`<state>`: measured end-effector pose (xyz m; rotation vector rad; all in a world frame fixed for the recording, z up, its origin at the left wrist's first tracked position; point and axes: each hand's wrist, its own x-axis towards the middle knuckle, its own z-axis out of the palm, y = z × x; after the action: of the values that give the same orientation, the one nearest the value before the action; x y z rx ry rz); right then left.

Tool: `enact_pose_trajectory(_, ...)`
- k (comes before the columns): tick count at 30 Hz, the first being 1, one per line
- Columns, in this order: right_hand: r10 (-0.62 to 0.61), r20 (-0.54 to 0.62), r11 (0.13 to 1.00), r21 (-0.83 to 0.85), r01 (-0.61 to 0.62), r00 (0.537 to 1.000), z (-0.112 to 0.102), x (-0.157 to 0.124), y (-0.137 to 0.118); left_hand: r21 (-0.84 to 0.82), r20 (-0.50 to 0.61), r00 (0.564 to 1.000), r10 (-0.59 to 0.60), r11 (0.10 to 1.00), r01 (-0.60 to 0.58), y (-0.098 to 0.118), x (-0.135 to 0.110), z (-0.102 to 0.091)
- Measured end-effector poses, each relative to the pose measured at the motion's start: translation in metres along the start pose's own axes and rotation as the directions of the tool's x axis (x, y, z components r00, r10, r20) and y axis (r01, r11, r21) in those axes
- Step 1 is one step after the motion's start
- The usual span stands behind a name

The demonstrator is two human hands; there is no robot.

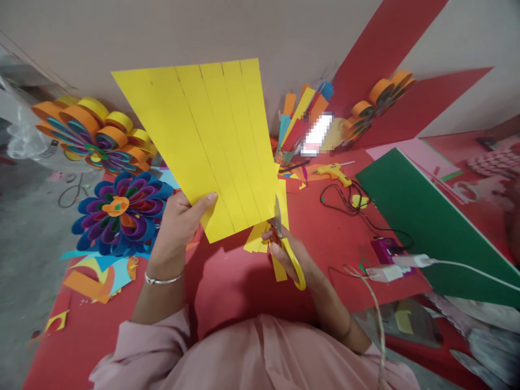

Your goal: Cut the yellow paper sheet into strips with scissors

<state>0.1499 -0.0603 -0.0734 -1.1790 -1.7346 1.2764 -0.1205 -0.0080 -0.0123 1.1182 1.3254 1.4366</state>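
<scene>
My left hand [189, 216] grips the lower left part of a large yellow paper sheet [211, 141], thumb on its front face. Several dark lines run lengthwise down the sheet, which is held up off the table. In my right hand [290, 252] is a pair of scissors [293, 260] with yellow handles. Its blades point away from me and meet the sheet's lower right edge. Beneath the sheet and the scissors lie several yellow paper strips [279, 269], partly hidden by the sheet and my right hand.
On the left are a blue and purple paper flower [122, 211], an orange and yellow one [95, 135] and paper scraps [108, 276]. Rightward lie a yellow glue gun [333, 173] with its cord, a green board [439, 216] and a purple power strip [388, 252] on the red table [227, 287].
</scene>
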Motion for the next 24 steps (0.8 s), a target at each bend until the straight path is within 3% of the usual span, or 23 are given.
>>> enact_pose_trajectory(24,0.04,0.011,0.998,0.045,-0.04,0.999,-0.0005,-0.001,0.0012,0.045,0.049,0.998,0.029,0.998,-0.032,-0.0019,0.0013,-0.0003)
